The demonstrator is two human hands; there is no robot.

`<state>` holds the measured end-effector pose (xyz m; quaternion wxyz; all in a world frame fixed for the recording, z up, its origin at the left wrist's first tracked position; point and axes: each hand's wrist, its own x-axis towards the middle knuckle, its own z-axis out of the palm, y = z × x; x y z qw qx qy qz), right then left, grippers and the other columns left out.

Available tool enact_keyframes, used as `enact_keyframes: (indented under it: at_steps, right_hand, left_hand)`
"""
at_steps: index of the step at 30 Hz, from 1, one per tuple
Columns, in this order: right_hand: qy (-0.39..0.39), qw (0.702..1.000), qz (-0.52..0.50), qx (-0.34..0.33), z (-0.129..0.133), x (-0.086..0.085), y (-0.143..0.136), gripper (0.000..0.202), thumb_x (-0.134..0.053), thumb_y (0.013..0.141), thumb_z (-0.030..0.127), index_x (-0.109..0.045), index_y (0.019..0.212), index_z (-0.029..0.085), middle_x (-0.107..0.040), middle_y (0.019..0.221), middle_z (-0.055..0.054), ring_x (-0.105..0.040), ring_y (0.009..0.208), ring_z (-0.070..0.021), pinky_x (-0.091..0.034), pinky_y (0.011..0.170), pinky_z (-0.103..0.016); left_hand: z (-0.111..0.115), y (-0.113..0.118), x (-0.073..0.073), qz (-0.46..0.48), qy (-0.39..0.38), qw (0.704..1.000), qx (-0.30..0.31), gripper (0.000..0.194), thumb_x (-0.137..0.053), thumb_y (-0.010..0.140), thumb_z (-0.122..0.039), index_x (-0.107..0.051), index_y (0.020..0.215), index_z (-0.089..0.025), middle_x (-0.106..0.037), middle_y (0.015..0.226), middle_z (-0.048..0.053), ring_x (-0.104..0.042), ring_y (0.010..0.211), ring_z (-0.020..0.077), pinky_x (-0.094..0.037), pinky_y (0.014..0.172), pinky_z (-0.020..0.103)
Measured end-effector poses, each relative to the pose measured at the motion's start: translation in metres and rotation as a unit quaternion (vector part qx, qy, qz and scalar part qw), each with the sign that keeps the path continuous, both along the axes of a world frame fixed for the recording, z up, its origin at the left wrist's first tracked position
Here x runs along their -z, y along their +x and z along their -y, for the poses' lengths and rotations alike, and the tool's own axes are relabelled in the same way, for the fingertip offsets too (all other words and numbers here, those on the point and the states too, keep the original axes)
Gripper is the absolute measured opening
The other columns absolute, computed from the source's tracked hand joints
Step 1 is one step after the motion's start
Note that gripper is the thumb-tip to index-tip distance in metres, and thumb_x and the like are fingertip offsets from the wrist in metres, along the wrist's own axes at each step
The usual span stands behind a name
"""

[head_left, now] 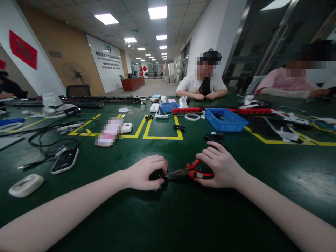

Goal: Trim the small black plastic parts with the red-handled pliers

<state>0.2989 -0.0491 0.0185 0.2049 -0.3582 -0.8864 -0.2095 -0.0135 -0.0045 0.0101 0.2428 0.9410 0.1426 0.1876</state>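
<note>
Several yellow tape lines [162,138] edge my working room, far side. My curled left hand [143,172] grips a partly hidden black object [156,174]; my right hand [222,166], red-handled metal pliers [191,173] pointing left.

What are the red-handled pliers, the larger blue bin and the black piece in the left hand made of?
Pliers: dark, greyish metal, probably steel, at the nose; smooth red and black grips, perhaps plastic.
Larger blue bin: likely plastic, given its even colour and thin, smooth walls.
Black piece: partly hidden by the left hand; maybe plastic, but too dark to tell.
</note>
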Motion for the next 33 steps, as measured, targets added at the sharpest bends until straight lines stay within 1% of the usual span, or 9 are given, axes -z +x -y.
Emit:
enact_keyframes:
  at_steps: [1,3,6,8,10,16,21,27,33]
  right_hand:
    - [0.002,1.000,-0.001,-0.001,0.000,0.000,0.000,0.049,-0.065,0.078,0.058,-0.070,0.099,0.014,-0.071,0.084,-0.009,-0.066,0.081,-0.0267,-0.043,0.102,-0.053]
    - [0.004,1.000,-0.004,-0.001,-0.001,0.000,0.001,0.048,-0.064,0.079,0.059,-0.069,0.098,0.015,-0.071,0.084,-0.009,-0.065,0.080,-0.0263,-0.044,0.102,-0.053]
    - [0.002,1.000,-0.007,-0.003,0.000,-0.001,0.001,0.049,-0.064,0.080,0.059,-0.069,0.098,0.014,-0.070,0.083,-0.009,-0.065,0.080,-0.0258,-0.043,0.102,-0.052]
    - [0.000,1.000,-0.007,-0.003,0.001,-0.001,0.001,0.049,-0.065,0.079,0.059,-0.069,0.098,0.014,-0.070,0.083,-0.009,-0.065,0.080,-0.0258,-0.043,0.102,-0.051]
    - [-0.001,1.000,-0.007,0.000,0.002,-0.002,0.001,0.048,-0.065,0.079,0.058,-0.070,0.097,0.014,-0.069,0.083,-0.009,-0.064,0.080,-0.0256,-0.042,0.103,-0.051]
    - [-0.001,1.000,-0.004,0.007,0.002,-0.005,0.001,0.049,-0.064,0.080,0.059,-0.069,0.098,0.013,-0.069,0.082,-0.009,-0.064,0.079,-0.0259,-0.043,0.102,-0.052]
    - [0.007,1.000,-0.001,0.013,0.002,-0.004,0.003,0.048,-0.064,0.080,0.058,-0.069,0.098,0.014,-0.069,0.082,-0.009,-0.064,0.080,-0.0261,-0.042,0.103,-0.052]
    - [0.037,0.999,-0.018,0.011,-0.001,-0.001,0.007,0.048,-0.067,0.079,0.055,-0.067,0.106,0.016,-0.070,0.089,-0.010,-0.065,0.085,-0.0273,-0.040,0.104,-0.053]
    - [0.022,0.999,-0.031,0.035,-0.003,0.001,0.011,0.048,-0.067,0.079,0.053,-0.064,0.112,0.018,-0.072,0.096,-0.010,-0.067,0.093,-0.0298,-0.038,0.106,-0.056]
  left_hand:
    - [0.000,0.000,0.000,0.001,-0.007,1.000,-0.001,0.014,-0.062,0.083,-0.020,-0.059,0.096,-0.018,-0.064,0.111,0.007,-0.060,0.104,0.0226,-0.049,0.091,0.034]
    - [0.000,-0.001,0.000,0.000,-0.015,1.000,0.000,0.012,-0.061,0.083,-0.019,-0.058,0.095,-0.018,-0.063,0.117,0.008,-0.059,0.113,0.0235,-0.045,0.105,0.039]
    - [0.001,-0.002,0.000,-0.018,-0.012,1.000,-0.004,0.011,-0.060,0.085,-0.017,-0.059,0.096,-0.019,-0.061,0.127,0.007,-0.051,0.132,0.0254,-0.018,0.125,0.049]
    - [0.002,-0.002,0.000,-0.035,-0.013,0.999,-0.008,0.012,-0.059,0.086,-0.016,-0.060,0.098,-0.020,-0.060,0.132,0.006,-0.046,0.139,0.0257,-0.005,0.127,0.052]
    - [0.001,-0.003,0.000,-0.044,-0.017,0.999,-0.012,0.015,-0.060,0.087,-0.016,-0.061,0.101,-0.020,-0.059,0.135,0.006,-0.044,0.141,0.0261,-0.001,0.127,0.054]
    - [-0.005,-0.004,0.002,-0.063,-0.023,0.997,-0.025,0.020,-0.063,0.087,-0.020,-0.065,0.107,-0.022,-0.057,0.138,0.005,-0.038,0.146,0.0289,0.000,0.126,0.056]
    - [-0.006,-0.004,0.002,-0.063,-0.020,0.997,-0.028,0.032,-0.063,0.088,-0.020,-0.066,0.119,-0.026,-0.059,0.137,0.004,-0.039,0.145,0.0276,-0.001,0.126,0.055]
    - [-0.008,-0.004,0.005,-0.044,-0.033,0.998,-0.037,0.030,-0.064,0.088,-0.020,-0.068,0.118,-0.025,-0.057,0.139,0.005,-0.040,0.143,0.0289,-0.008,0.125,0.056]
    - [-0.011,-0.005,0.009,-0.007,-0.050,0.998,-0.039,0.030,-0.067,0.089,-0.021,-0.068,0.119,-0.024,-0.055,0.141,0.008,-0.040,0.143,0.0306,-0.021,0.123,0.056]
